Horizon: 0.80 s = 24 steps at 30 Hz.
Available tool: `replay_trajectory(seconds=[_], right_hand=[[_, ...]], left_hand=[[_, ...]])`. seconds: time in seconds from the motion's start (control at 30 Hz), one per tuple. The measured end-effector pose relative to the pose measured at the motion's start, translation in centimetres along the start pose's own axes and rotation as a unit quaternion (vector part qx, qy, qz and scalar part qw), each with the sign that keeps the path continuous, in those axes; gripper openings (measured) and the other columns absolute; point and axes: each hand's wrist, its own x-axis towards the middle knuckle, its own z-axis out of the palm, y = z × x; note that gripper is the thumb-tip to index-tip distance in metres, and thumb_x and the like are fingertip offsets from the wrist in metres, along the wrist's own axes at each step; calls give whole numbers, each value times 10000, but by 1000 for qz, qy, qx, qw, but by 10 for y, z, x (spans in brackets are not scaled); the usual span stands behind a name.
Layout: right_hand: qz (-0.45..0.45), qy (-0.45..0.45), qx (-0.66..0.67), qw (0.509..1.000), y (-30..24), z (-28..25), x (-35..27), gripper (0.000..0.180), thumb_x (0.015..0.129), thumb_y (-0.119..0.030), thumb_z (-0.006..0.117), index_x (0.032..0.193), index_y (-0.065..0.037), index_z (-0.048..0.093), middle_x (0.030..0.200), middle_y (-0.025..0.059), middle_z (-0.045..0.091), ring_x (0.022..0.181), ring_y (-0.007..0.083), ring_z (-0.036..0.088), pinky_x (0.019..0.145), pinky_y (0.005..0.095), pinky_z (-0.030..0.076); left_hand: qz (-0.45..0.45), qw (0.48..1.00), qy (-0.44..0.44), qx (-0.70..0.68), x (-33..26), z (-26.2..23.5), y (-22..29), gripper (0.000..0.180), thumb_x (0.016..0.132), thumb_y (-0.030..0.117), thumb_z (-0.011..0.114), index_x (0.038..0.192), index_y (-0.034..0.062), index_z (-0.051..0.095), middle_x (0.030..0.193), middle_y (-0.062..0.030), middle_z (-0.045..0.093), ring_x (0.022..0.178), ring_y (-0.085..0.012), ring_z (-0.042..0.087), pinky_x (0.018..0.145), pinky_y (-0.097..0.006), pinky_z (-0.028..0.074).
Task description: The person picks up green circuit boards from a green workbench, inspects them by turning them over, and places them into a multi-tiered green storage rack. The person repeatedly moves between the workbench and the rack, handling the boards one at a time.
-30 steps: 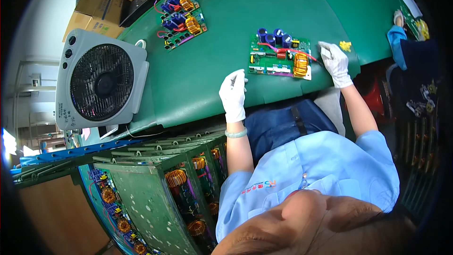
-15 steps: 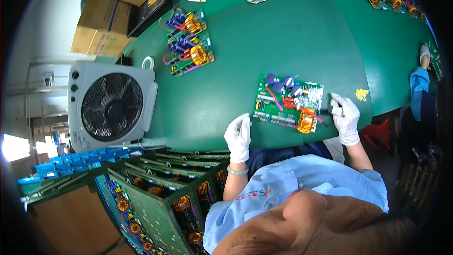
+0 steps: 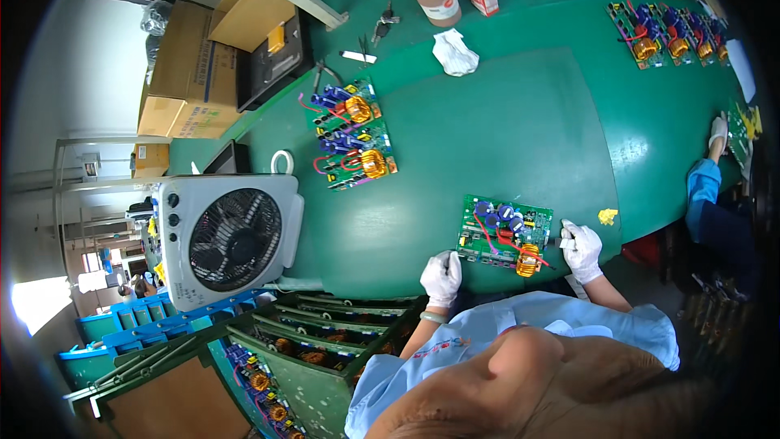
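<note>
Your left hand is just beside the near left corner of the board, its gloved fingers curled inward and close together; whether they hold anything or touch the board, I cannot tell. Your right hand, also gloved, is by the board's right edge with its fingers bent toward it; whether they grip anything is too small to tell. The board lies flat on the green table in front of you, between your hands, with its coil at the near right corner and its blue capacitors toward the far side. Yellow scraps lie beyond your right hand. Off to your left are two more boards and the fan; a white cloth lies farther back, near a bottle
</note>
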Motion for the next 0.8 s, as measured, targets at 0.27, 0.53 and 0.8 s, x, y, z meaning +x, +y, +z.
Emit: replay_trajectory(seconds=[0.27, 0.53, 0.8], right_hand=[[54, -60, -40, 996, -3, -11, 16, 82, 826, -124, 691, 894, -97, 655, 755, 102, 638, 658, 300, 640, 577, 394, 503], [109, -260, 92, 955, 29, -23, 23, 200, 960, -281, 592, 981, -84, 624, 874, 181, 671, 814, 412, 641, 698, 444, 518], [246, -386, 435, 775, 79, -7, 34, 303, 1009, -248, 516, 1180, -6, 578, 1091, 140, 633, 960, 241, 626, 826, 351, 515]], left_hand=[[-30, 998, -47, 1, 8, -3, 15, 120, 872, 181, 692, 829, 112, 604, 732, -93, 603, 647, -303, 612, 587, -411, 505], [-284, 944, 55, -161, -87, -8, 15, 162, 940, 157, 620, 1053, 43, 636, 937, -140, 683, 836, -278, 673, 798, -355, 537], [-476, 864, 58, -151, -120, -45, 137, 263, 948, 230, 579, 1137, 51, 619, 995, -152, 701, 899, -284, 685, 817, -361, 534]])
